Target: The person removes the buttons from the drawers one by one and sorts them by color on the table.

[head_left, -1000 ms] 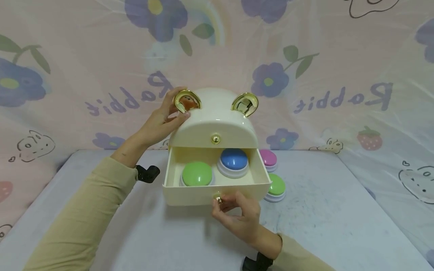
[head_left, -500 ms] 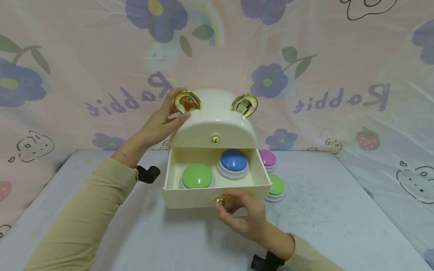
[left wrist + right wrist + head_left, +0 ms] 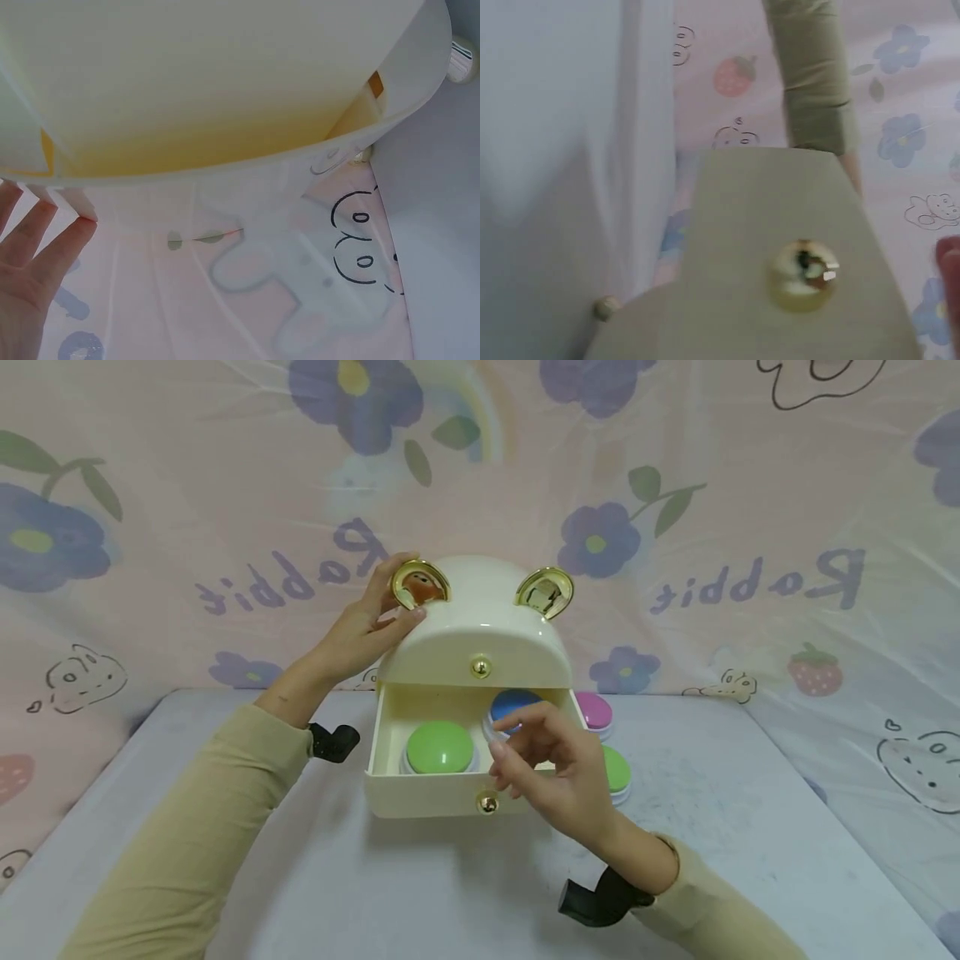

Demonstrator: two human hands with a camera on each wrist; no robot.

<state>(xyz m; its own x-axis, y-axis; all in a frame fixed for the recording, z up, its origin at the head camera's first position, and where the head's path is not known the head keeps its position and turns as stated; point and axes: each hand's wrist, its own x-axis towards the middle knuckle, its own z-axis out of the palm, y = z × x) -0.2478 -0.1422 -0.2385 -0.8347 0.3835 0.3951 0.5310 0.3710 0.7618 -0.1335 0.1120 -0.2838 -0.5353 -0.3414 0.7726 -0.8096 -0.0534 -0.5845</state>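
Observation:
A cream storage box (image 3: 480, 602) with two gold ears stands on the table, its lower drawer (image 3: 420, 797) pulled out. In the drawer sit a green domed push button (image 3: 440, 747) on a white base and a blue one (image 3: 513, 702), partly covered by my right hand (image 3: 566, 781). That hand hovers over the drawer's front right, fingers loosely bent, thumb and forefinger apart, holding nothing. The drawer's gold knob (image 3: 804, 276) is free. My left hand (image 3: 363, 631) holds the box's upper left by the gold ear (image 3: 420, 587), thumb in front; its fingers (image 3: 52, 259) show behind the box.
To the right of the box, a pink push button (image 3: 594, 710) and another green push button (image 3: 617, 772) stand on the white table (image 3: 720, 827). A patterned cloth (image 3: 480, 460) hangs right behind. The upper compartment with its own gold knob (image 3: 481, 667) is closed.
My right hand has let go of the drawer knob and risen over the drawer's right side. The drawer stays out. My left hand keeps its hold on the box.

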